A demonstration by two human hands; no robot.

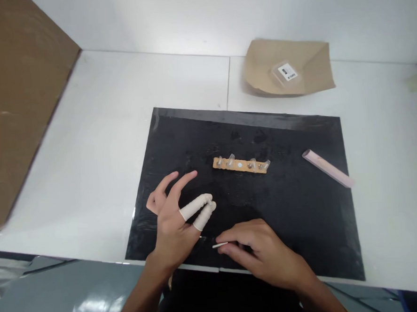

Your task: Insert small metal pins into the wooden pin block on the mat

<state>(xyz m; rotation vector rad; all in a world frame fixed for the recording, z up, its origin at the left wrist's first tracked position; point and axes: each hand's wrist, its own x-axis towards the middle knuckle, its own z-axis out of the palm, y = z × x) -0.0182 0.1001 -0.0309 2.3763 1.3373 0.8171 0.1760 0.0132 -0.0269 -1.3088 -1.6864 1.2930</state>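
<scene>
White finger cots cover the thumb and index finger of my left hand [177, 219], which is closed in a pinch. Between those tips is a small clear piece [210, 201], too small to name; the other fingers stretch outward. My right hand [262, 249], near the mat's front edge, pinches a thin white stick [220, 244] whose tip points left toward my left hand. Beyond both hands lies a narrow wooden strip [239, 165] with several clear plastic pieces and small metal-looking parts along it, and a white dot at its middle.
A black mat [285, 207] lies under everything on the white table [97, 134]. At the mat's right edge rests a pale pink tube [327, 168]. Behind stands a brown paper tray [316, 69] holding a clear labelled box [287, 72]. A brown panel [21, 92] rises at the left.
</scene>
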